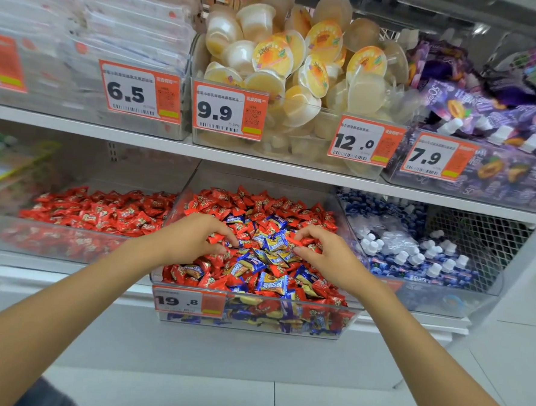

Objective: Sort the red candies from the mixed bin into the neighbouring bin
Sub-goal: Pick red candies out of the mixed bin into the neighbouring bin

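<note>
Both hands inside mixed bin [172, 219], middle of lower shelf. Left hand [195, 239] curled round red candies [215, 241]. Right hand [323, 251] bent into pile, grasp unclear. Red-only bin [54, 240] just left.

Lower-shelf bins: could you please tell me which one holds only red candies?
The left bin; the middle bin also has blue candies, and the right bin holds blue packs.

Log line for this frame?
left hand: grips red candies | right hand: fingers curled, grasp unclear | mixed bin: both hands inside | neighbouring bin: red only
</note>
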`<state>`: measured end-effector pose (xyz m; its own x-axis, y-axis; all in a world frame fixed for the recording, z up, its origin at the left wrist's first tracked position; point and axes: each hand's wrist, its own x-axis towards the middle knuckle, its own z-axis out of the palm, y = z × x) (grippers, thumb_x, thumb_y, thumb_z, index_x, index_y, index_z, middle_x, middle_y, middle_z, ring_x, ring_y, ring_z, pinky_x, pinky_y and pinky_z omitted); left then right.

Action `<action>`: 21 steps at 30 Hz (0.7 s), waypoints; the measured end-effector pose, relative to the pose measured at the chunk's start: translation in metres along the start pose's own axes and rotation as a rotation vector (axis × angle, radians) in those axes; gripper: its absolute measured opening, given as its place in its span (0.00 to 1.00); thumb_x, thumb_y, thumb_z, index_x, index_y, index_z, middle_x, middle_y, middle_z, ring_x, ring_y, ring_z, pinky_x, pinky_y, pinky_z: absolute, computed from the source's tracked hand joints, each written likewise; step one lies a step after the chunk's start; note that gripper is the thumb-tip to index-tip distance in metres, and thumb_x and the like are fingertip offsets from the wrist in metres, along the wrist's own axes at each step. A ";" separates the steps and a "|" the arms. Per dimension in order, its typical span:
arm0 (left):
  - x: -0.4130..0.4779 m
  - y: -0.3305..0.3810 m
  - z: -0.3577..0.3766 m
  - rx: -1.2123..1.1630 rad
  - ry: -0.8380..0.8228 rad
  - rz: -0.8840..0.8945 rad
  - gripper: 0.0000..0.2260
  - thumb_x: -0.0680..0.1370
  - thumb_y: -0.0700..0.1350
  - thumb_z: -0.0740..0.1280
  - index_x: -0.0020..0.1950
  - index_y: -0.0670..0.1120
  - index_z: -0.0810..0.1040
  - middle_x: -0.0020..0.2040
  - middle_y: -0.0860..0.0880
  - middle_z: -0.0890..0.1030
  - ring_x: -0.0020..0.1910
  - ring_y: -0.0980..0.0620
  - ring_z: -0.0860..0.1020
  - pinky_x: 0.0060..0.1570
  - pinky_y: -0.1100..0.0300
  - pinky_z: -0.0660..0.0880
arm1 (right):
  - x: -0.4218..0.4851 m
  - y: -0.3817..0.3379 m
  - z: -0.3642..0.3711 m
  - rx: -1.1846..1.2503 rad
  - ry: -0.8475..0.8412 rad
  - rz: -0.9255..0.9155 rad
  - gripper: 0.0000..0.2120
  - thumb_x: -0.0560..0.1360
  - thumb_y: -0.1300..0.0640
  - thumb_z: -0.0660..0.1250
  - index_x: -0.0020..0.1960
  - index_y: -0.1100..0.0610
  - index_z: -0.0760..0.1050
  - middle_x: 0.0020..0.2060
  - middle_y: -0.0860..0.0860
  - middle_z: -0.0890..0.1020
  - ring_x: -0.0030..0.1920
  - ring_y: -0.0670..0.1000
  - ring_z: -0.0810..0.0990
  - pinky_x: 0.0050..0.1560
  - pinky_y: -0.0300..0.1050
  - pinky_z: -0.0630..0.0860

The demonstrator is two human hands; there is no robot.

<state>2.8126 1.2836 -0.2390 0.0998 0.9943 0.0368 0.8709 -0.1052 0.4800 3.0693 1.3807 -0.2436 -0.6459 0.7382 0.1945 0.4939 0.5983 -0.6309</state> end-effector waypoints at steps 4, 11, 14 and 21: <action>-0.005 -0.001 -0.008 -0.053 0.135 0.035 0.06 0.76 0.46 0.69 0.50 0.56 0.82 0.51 0.60 0.78 0.55 0.57 0.76 0.60 0.54 0.72 | 0.000 -0.002 0.002 -0.006 0.013 0.011 0.04 0.76 0.56 0.68 0.47 0.48 0.75 0.47 0.40 0.79 0.46 0.57 0.79 0.49 0.52 0.77; -0.017 0.003 -0.019 -0.160 0.335 0.073 0.05 0.75 0.44 0.70 0.46 0.53 0.83 0.48 0.59 0.80 0.50 0.63 0.76 0.57 0.61 0.70 | 0.006 -0.022 0.009 0.067 0.045 -0.018 0.03 0.77 0.55 0.68 0.49 0.50 0.76 0.47 0.43 0.80 0.38 0.43 0.77 0.38 0.36 0.72; -0.027 -0.005 -0.036 -0.179 0.378 0.031 0.05 0.75 0.43 0.70 0.45 0.53 0.82 0.48 0.59 0.80 0.50 0.62 0.76 0.56 0.62 0.69 | 0.017 -0.045 0.018 0.076 0.040 -0.038 0.03 0.77 0.54 0.68 0.50 0.49 0.75 0.47 0.42 0.80 0.34 0.54 0.76 0.37 0.42 0.73; -0.063 -0.083 -0.096 -0.071 0.493 -0.120 0.05 0.76 0.41 0.69 0.43 0.51 0.81 0.43 0.55 0.80 0.36 0.66 0.76 0.36 0.69 0.67 | 0.078 -0.130 0.068 0.043 -0.019 -0.217 0.03 0.76 0.57 0.69 0.48 0.51 0.76 0.44 0.44 0.80 0.38 0.41 0.74 0.42 0.35 0.69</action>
<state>2.6878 1.2315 -0.1972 -0.2525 0.8906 0.3782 0.8256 -0.0055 0.5642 2.9154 1.3394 -0.1977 -0.7455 0.5875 0.3147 0.3172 0.7280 -0.6078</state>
